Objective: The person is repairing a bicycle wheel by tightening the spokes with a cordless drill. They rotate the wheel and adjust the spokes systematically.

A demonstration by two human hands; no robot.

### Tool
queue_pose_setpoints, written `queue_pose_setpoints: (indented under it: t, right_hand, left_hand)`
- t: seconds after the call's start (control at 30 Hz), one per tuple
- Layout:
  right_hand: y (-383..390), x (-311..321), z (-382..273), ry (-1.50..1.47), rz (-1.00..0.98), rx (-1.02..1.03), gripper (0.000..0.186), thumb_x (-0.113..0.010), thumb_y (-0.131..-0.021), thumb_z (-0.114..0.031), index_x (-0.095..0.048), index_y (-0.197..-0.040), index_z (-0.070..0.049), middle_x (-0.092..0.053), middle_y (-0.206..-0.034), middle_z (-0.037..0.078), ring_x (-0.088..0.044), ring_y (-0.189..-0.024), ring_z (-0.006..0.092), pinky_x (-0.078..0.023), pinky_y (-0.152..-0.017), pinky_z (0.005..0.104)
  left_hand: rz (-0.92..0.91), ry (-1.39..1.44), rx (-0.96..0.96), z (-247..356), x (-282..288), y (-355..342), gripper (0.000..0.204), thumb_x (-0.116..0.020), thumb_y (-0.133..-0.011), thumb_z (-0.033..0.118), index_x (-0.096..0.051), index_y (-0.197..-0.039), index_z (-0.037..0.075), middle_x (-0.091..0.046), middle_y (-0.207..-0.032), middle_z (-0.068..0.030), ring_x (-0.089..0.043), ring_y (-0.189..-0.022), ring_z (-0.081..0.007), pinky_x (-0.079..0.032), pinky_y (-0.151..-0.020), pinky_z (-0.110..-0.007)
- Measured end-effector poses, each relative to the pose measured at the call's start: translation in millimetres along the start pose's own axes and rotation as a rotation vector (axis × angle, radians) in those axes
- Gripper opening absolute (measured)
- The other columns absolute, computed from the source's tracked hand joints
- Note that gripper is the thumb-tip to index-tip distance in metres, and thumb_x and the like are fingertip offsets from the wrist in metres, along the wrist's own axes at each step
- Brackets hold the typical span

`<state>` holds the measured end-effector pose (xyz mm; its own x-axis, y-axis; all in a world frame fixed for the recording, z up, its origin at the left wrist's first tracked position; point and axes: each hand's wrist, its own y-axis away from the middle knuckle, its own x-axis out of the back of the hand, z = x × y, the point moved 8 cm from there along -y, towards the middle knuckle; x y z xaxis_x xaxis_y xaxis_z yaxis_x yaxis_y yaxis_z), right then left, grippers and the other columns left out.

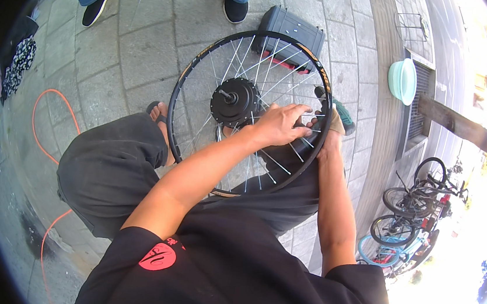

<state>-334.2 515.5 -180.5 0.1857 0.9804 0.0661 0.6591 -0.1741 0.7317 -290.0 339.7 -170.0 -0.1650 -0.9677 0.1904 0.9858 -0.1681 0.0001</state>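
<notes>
A bicycle wheel point(182, 80) with a black rim, silver spokes and a large black hub motor point(233, 101) leans across my legs, tilted toward me. My left hand point(284, 125) reaches over the spokes from the left, its fingers bent and closed around a spoke point(312, 114) near the rim's right side. On that same side my right hand point(331, 138) grips the rim, fingertips curling to its inner face. The fingertips of both hands look dark and are close together. A dark green item point(345, 117) shows beyond my right hand; its kind is unclear.
A grey toolbox point(293, 31) stands on the paving behind the wheel. Another person's black shoes point(232, 4) are at the top. An orange hose point(43, 97) runs along the left. To the right are a pale green basin point(401, 81), a wooden post point(463, 127) and several bicycles point(405, 211).
</notes>
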Motion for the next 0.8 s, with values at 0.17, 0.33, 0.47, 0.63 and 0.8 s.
queue_pose_setpoints:
  t: [0.17, 0.33, 0.47, 0.63, 0.8]
  right_hand:
    - [2.1, 0.9, -2.2, -0.011, 0.040, 0.010, 0.044, -0.065, -0.105, -0.050, -0.065, -0.106, -0.006, -0.062, -0.074, 0.008, -0.062, -0.060, 0.0211, -0.054, -0.051, 0.0346]
    - [1.8, -0.4, -1.9, -0.043, 0.006, 0.020, 0.045, -0.066, -0.104, -0.050, -0.065, -0.110, -0.005, -0.064, -0.075, 0.009, -0.065, -0.062, 0.0219, -0.056, -0.051, 0.0346]
    - [5.3, -2.5, -0.3, -0.069, -0.018, 0.011, 0.046, -0.066, -0.105, -0.050, -0.065, -0.109, -0.005, -0.065, -0.076, 0.009, -0.066, -0.062, 0.0221, -0.056, -0.051, 0.0342]
    - [5.2, -0.2, -5.3, -0.023, 0.048, 0.025, 0.049, -0.062, -0.108, -0.053, -0.064, -0.106, -0.004, -0.061, -0.073, 0.009, -0.063, -0.059, 0.0216, -0.055, -0.051, 0.0355]
    - [13.5, -10.2, -7.0, -0.057, 0.003, 0.008, 0.049, -0.061, -0.109, -0.052, -0.062, -0.110, -0.003, -0.060, -0.072, 0.009, -0.063, -0.059, 0.0235, -0.058, -0.057, 0.0410]
  left_hand:
    - [0.057, -0.189, -0.150, 14.6, -1.7, -9.6, 0.050, -0.081, -0.092, 0.036, -0.070, -0.129, 0.003, -0.073, -0.105, -0.0161, -0.074, -0.097, -0.0377, -0.060, -0.083, -0.047]
    - [0.097, -0.301, -0.313, 22.8, -1.2, -7.2, 0.044, -0.081, -0.093, 0.033, -0.070, -0.121, 0.001, -0.073, -0.097, -0.0140, -0.075, -0.086, -0.0373, -0.061, -0.072, -0.047]
    - [0.087, -0.313, -0.280, 22.4, -0.3, -5.8, 0.045, -0.081, -0.093, 0.033, -0.070, -0.123, 0.001, -0.073, -0.100, -0.0150, -0.075, -0.086, -0.0365, -0.061, -0.072, -0.046]
    - [0.041, -0.093, -0.075, 14.6, 7.8, -7.9, 0.040, -0.079, -0.095, 0.031, -0.072, -0.124, 0.004, -0.072, -0.112, -0.0170, -0.073, -0.095, -0.0388, -0.059, -0.084, -0.049]
    - [0.396, -0.100, -0.139, 1.2, 20.6, -22.8, 0.031, -0.077, -0.095, 0.026, -0.075, -0.116, 0.004, -0.071, -0.115, -0.0167, -0.067, -0.113, -0.0388, -0.052, -0.097, -0.049]
